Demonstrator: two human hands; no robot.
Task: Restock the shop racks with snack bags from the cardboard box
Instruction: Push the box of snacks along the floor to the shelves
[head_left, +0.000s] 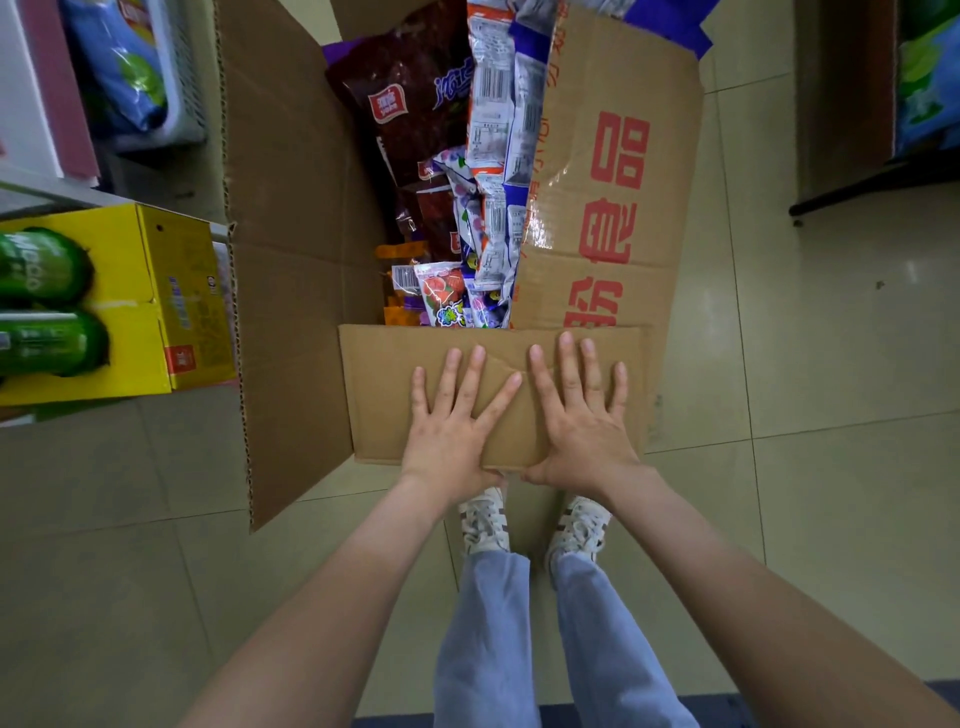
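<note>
A large cardboard box (291, 218) stands open on the floor in front of me, its flaps spread. Inside lie several snack bags: a dark red bag (415, 98), white and blue bags (501, 130) standing on edge, and small colourful bags (447, 296) lower down. My left hand (454, 426) and my right hand (582, 421) lie flat side by side on the near flap (379, 395), fingers straight and spread, thumbs at the flap's near edge. Neither hand holds a bag.
A yellow carton with green bottles (104, 312) sits at the left beside the box. A rack basket with blue bags (130, 67) is at the upper left, another shelf (930, 78) at the upper right. My feet (530, 525) stand just behind the box on tiled floor.
</note>
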